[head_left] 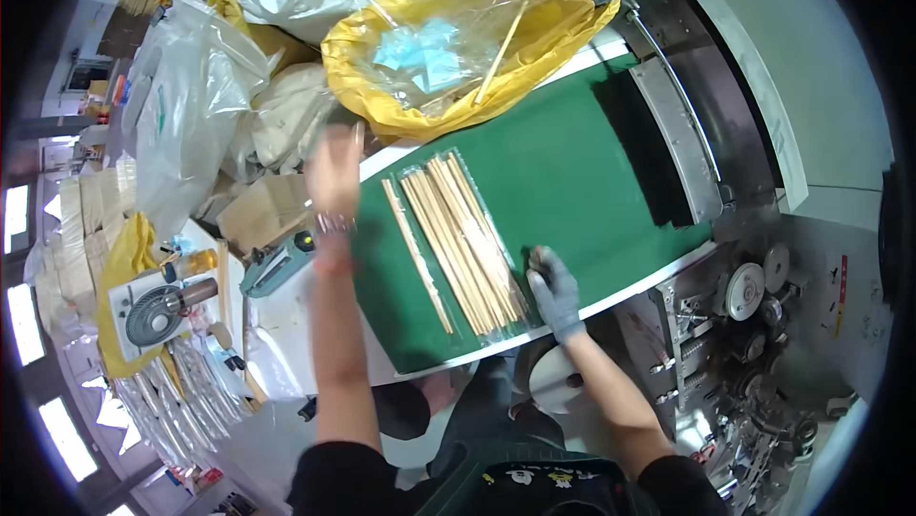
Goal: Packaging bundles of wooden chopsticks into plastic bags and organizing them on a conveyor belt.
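Note:
A row of thin wooden sticks in clear wrappers (465, 241) lies on the green conveyor belt (563, 182). One more wrapped stick (417, 255) lies apart to their left. My right hand (553, 289), in a grey glove, rests on the near end of the row. My left hand (333, 172) is bare and blurred, raised at the belt's left edge near the yellow bag (458, 34), fingers apart and holding nothing I can make out. The yellow bag holds clear wrapped sticks and blue packets.
A metal machine housing (687, 115) covers the belt's far right end, with rollers and gears (754, 296) below it. White and clear plastic sacks (191, 105) pile up at the left. A small table with a round device (153, 311) and bundles of wrapped sticks (181, 392) stands lower left.

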{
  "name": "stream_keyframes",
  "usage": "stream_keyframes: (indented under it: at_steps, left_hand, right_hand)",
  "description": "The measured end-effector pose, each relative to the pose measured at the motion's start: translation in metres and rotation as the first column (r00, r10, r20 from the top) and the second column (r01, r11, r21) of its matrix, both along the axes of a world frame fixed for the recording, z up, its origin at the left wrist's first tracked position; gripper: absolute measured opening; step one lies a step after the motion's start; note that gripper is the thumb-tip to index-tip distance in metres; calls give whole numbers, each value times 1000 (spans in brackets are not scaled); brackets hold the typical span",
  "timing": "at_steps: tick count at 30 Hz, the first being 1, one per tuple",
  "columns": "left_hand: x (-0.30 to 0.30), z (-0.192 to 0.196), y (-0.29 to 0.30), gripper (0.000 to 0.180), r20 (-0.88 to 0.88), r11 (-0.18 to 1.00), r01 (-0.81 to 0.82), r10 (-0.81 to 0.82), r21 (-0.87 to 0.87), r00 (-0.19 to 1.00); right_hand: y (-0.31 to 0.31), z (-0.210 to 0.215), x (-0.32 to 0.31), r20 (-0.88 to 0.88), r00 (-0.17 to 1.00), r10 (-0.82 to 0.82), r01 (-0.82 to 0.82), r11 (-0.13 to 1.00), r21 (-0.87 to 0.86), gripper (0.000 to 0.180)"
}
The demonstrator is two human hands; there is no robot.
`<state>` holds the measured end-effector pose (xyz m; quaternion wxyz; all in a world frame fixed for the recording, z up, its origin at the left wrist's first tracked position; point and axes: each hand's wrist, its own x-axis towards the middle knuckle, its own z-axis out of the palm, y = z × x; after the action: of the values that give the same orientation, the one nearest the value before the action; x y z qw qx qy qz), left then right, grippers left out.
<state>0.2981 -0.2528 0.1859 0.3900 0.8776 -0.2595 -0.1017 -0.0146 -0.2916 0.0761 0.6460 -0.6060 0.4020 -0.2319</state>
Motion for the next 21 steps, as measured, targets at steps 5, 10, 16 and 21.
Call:
stream_keyframes:
  at_steps: [5, 10, 16, 21]
  left_hand:
    - [-138, -92, 98, 47, -823, 940, -257, 324, 224, 467]
    - [-140, -88, 114, 19, -873, 891, -435, 310, 128, 378]
    - [-267, -45, 151, 23, -889, 942, -305, 18, -138, 457]
    - [-403, -90, 198, 18, -840, 948, 318, -181, -11, 511]
  right_hand:
    - [52, -11, 73, -216, 970, 115, -138, 986, -93, 46]
    - [98, 31, 84, -288, 854, 434, -514, 790, -334, 30]
    - [177, 15, -39, -15, 991, -131, 121, 950, -287, 54]
    - [222, 12, -170, 147, 954, -260, 180, 893, 412, 49]
